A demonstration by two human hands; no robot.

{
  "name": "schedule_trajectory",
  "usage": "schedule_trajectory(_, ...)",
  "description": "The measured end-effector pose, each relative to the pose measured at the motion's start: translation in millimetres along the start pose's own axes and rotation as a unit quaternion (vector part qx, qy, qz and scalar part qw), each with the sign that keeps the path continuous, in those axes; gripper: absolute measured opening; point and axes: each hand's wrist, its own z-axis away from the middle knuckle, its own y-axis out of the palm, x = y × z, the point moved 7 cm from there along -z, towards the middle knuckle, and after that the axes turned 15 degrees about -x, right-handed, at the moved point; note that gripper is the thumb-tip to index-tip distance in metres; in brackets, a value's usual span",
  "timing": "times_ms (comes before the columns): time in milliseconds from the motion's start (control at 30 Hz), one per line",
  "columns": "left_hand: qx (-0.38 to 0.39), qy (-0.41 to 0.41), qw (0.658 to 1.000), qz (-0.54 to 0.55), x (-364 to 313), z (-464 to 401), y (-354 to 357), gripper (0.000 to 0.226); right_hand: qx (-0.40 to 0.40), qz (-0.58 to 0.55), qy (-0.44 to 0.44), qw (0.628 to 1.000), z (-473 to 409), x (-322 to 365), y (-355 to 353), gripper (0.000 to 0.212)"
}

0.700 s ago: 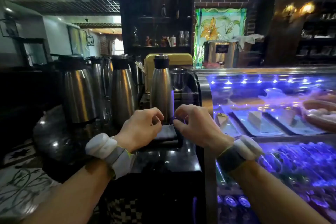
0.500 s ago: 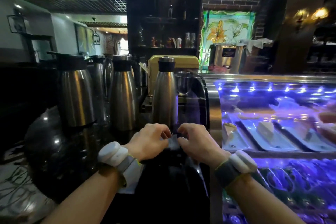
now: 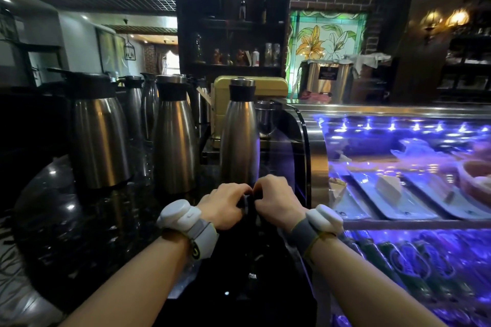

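Dark cloth (image 3: 249, 210) sits pinched between the two hands at the midline of the view. Its gathered top edge is caught where the knuckles almost meet, and the rest seems to hang down and back toward the person, though it is hard to tell from the black tabletop (image 3: 79, 233) beneath. The left hand (image 3: 225, 204) curls its fingers over the cloth from one side and the right hand (image 3: 276, 199) does so from the other, both gripping it and neither nearer than the other. The long axis therefore looks to run from the pinch down toward the body, so any spreading or folding would probably mean drawing the hands apart sideways. Just beyond the knuckles stands a steel flask (image 3: 239, 138), close enough to be knocked by a forward push. The lit display case (image 3: 398, 194) lies off to the right.
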Motion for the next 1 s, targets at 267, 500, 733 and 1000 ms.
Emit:
schedule_trajectory(267,-0.079,0.076,0.985,0.137,-29,12,-82,0.009,-0.074,-0.126,-0.077,0.986,-6,59,-77,0.014)
schedule_trajectory(500,-0.048,0.066,0.910,0.407,-61,33,-122,0.013,-0.130,-0.279,-0.045,0.950,19,96,-142,0.011)
schedule_trajectory(733,-0.046,0.032,0.852,0.521,-95,52,-142,0.020,-0.058,-0.311,0.079,0.945,70,67,-176,0.036)
schedule_trajectory(1000,-0.088,0.130,0.869,0.469,-167,77,-120,0.020,-0.015,-0.328,0.116,0.937,135,27,-198,0.037)
